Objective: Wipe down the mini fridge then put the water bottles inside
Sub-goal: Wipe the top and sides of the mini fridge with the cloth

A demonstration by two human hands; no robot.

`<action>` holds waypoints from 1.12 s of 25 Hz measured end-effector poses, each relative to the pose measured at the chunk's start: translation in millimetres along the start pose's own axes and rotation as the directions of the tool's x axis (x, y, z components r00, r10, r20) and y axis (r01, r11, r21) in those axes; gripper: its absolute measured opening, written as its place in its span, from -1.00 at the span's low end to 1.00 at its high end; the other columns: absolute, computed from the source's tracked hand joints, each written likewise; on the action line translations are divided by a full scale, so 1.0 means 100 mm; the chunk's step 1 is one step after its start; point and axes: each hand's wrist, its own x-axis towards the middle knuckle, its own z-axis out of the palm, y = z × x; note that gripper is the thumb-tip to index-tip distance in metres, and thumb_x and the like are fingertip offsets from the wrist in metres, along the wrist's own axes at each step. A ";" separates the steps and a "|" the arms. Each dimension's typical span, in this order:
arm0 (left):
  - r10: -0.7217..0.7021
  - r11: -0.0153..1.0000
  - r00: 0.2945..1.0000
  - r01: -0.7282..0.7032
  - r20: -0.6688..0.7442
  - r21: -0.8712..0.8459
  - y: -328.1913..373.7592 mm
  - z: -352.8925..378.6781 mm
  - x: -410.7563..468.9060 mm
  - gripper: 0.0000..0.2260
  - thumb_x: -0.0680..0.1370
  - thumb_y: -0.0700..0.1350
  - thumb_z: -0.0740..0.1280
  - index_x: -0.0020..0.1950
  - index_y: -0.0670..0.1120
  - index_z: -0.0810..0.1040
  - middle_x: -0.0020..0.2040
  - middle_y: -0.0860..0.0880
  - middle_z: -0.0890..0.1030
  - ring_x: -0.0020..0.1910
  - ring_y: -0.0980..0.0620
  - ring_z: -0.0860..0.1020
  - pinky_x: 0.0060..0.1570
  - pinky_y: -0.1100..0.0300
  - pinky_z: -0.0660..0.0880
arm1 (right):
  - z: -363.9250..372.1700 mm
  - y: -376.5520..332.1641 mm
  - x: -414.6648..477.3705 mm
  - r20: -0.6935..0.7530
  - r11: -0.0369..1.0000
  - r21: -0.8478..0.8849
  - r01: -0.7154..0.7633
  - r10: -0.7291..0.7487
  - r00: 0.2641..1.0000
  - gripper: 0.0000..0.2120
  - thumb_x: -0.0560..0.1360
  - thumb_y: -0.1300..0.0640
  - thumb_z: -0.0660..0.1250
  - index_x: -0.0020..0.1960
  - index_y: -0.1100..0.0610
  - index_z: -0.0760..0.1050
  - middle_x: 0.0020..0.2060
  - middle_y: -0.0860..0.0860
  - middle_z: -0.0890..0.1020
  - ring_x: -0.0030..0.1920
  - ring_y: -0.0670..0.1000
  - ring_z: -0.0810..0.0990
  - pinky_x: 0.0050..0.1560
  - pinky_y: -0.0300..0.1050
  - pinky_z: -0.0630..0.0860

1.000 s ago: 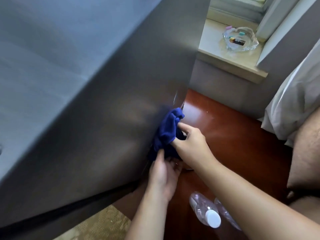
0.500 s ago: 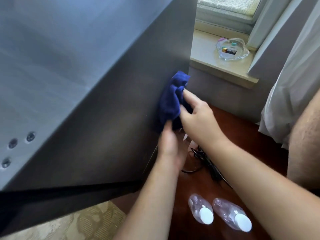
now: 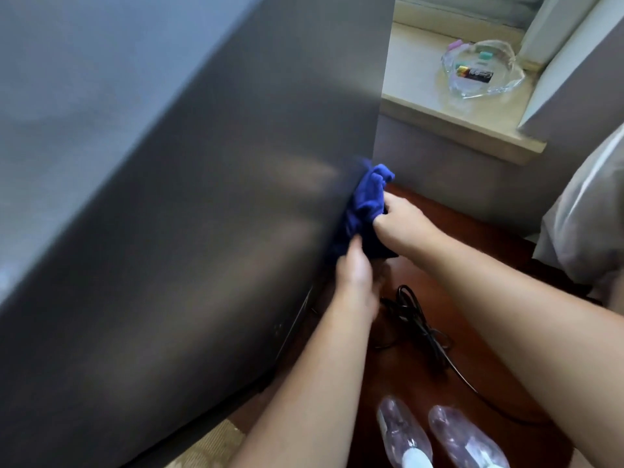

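Reddish-brown polished wood makes up the desk (image 3: 391, 380) at lower right, running back to a grey wall under a pale windowsill (image 3: 418, 109). Patterned beige carpet (image 3: 209, 444) shows at the bottom edge, lower than the wood. On the sill sits a clear glass dish (image 3: 483, 69) with a battery (image 3: 474, 75) in it (plus a couple of small pastel bits, too small to name). White fabric (image 3: 587, 214) hangs in at the right edge.

The mini fridge (image 3: 202, 231) fills the whole left side, its grey side panel turned to the camera and its door shut. At the fridge's rear corner a blue cloth (image 3: 366, 201) is bunched against the metal. The right hand (image 3: 405, 228) has its fingers (image 3: 385, 226) curled tight into the cloth's middle. The left hand (image 3: 354, 282) comes up from below with its thumb on the lower fold – the other fingers are smeared by blur and partly hidden, so I cannot tell whether they clasp the cloth or only touch it.

A black cable (image 3: 422, 329) lies looped on the desk between the two forearms, trailing off to the right under the right arm. Two clear water bottles (image 3: 401, 434) (image 3: 462, 437) lie side by side at the bottom edge, white caps toward the camera, well apart from the cloth and outside the fridge.
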 end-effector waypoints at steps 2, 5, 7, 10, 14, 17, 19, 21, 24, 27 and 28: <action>-0.023 1.000 0.998 0.023 -0.058 -0.001 -0.12 -0.20 0.04 -0.74 0.69 0.01 0.25 0.23 -0.10 0.62 0.00 -0.08 0.73 -0.16 -0.02 0.64 -0.27 0.20 0.51 | 0.14 0.13 0.01 0.097 1.000 -0.010 -0.017 0.018 0.995 -0.84 0.59 0.16 0.17 -0.06 0.07 0.51 0.01 0.11 0.67 0.03 0.19 0.61 -0.08 -0.08 0.40; -0.022 0.999 0.993 0.018 -0.114 -0.032 -0.30 -0.56 0.01 -0.82 0.68 0.01 0.29 0.06 -0.04 0.63 -0.20 0.03 0.78 -0.21 0.04 0.69 -0.26 0.18 0.57 | 0.35 0.26 -0.08 0.213 1.000 0.000 -0.010 0.010 0.977 -0.83 0.57 0.17 0.20 -0.03 0.09 0.57 0.04 0.12 0.70 0.10 0.19 0.65 -0.01 -0.05 0.49; -0.031 0.998 0.989 0.022 -0.148 -0.064 -0.40 -0.80 -0.05 -0.82 0.69 -0.01 0.29 0.16 -0.07 0.61 -0.02 -0.07 0.77 -0.15 0.00 0.70 -0.16 0.11 0.58 | 0.51 0.30 -0.22 0.274 0.999 -0.039 0.012 0.000 0.962 -0.85 0.56 0.14 0.22 0.03 0.05 0.57 0.12 0.14 0.70 0.18 0.20 0.64 0.07 -0.04 0.52; -0.043 0.995 0.973 0.020 -0.228 -0.102 -0.54 -1.15 -0.19 -0.72 0.69 -0.04 0.27 0.36 -0.11 0.53 0.06 -0.10 0.71 -0.08 -0.03 0.66 -0.16 0.11 0.53 | 0.79 0.29 -0.52 0.332 0.999 -0.042 0.032 -0.017 0.943 -0.79 0.58 0.07 0.22 0.14 0.03 0.57 0.23 0.14 0.68 0.24 0.22 0.62 0.03 -0.11 0.43; -0.069 0.987 0.952 0.021 -0.298 -0.162 -0.69 -1.64 -0.48 -0.64 0.70 -0.03 0.26 0.47 -0.12 0.47 0.30 -0.17 0.65 -0.03 -0.05 0.63 -0.17 0.12 0.49 | 1.08 0.21 -0.94 0.448 0.993 -0.055 0.100 -0.065 0.892 -0.75 0.59 0.02 0.24 0.19 0.07 0.57 0.23 0.14 0.68 0.26 0.22 0.61 0.04 -0.14 0.41; -0.067 0.983 0.939 0.004 -0.337 -0.185 -0.75 -1.95 -0.68 -0.63 0.70 -0.04 0.24 0.48 -0.13 0.46 0.34 -0.20 0.63 -0.03 -0.06 0.62 -0.15 0.11 0.48 | 1.19 0.09 -1.18 0.542 0.966 -0.109 0.236 -0.142 0.829 -0.70 0.58 0.00 0.30 0.23 0.12 0.56 0.24 0.14 0.66 0.27 0.23 0.59 0.20 -0.06 0.50; -0.059 0.980 0.941 -0.008 -0.333 -0.198 -0.79 -2.11 -0.81 -0.63 0.71 -0.02 0.23 0.48 -0.12 0.46 0.34 -0.21 0.62 -0.02 -0.07 0.61 -0.14 0.10 0.48 | 1.23 0.01 -1.32 0.572 0.941 -0.151 0.303 -0.167 0.803 -0.68 0.58 0.00 0.31 0.26 0.13 0.55 0.25 0.14 0.65 0.26 0.23 0.58 0.21 -0.04 0.51; -0.046 0.975 0.949 -0.025 -0.311 -0.220 -0.82 -2.22 -0.93 -0.61 0.71 0.01 0.22 0.48 -0.14 0.46 0.37 -0.23 0.60 -0.02 -0.06 0.60 -0.13 0.11 0.48 | 1.25 -0.05 -1.44 0.582 0.924 -0.162 0.347 -0.195 0.789 -0.69 0.58 -0.01 0.33 0.25 0.13 0.56 0.20 0.13 0.67 0.22 0.22 0.60 0.12 -0.06 0.50; 0.000 0.968 0.963 -0.068 -0.269 -0.243 -0.82 -2.34 -1.10 -0.61 0.71 0.03 0.22 0.44 -0.17 0.52 0.26 -0.19 0.67 -0.14 0.01 0.67 -0.18 0.16 0.53 | 1.23 -0.09 -1.63 0.557 0.926 -0.092 0.366 -0.257 0.790 -0.87 0.56 -0.05 0.38 -0.04 0.00 0.51 -0.10 -0.02 0.64 0.02 0.13 0.61 -0.10 -0.16 0.42; 0.059 0.959 0.977 -0.113 -0.206 -0.261 -0.76 -2.35 -1.29 -0.63 0.71 0.03 0.23 0.41 -0.15 0.55 0.16 -0.14 0.72 -0.22 0.06 0.71 -0.24 0.19 0.57 | 1.12 -0.11 -1.79 0.481 0.944 0.034 0.327 -0.302 0.823 -0.88 0.55 -0.07 0.40 -0.10 -0.07 0.50 -0.27 -0.19 0.54 -0.22 -0.14 0.52 -0.30 -0.38 0.34; 0.080 0.955 0.980 -0.127 -0.180 -0.267 -0.73 -2.32 -1.35 -0.63 0.70 0.03 0.23 0.41 -0.15 0.55 0.16 -0.13 0.71 -0.20 0.05 0.70 -0.23 0.18 0.57 | 1.06 -0.13 -1.84 0.442 0.941 0.066 0.332 -0.326 0.836 -0.89 0.55 -0.07 0.40 -0.01 -0.05 0.56 -0.27 -0.19 0.55 -0.25 -0.18 0.52 -0.29 -0.38 0.34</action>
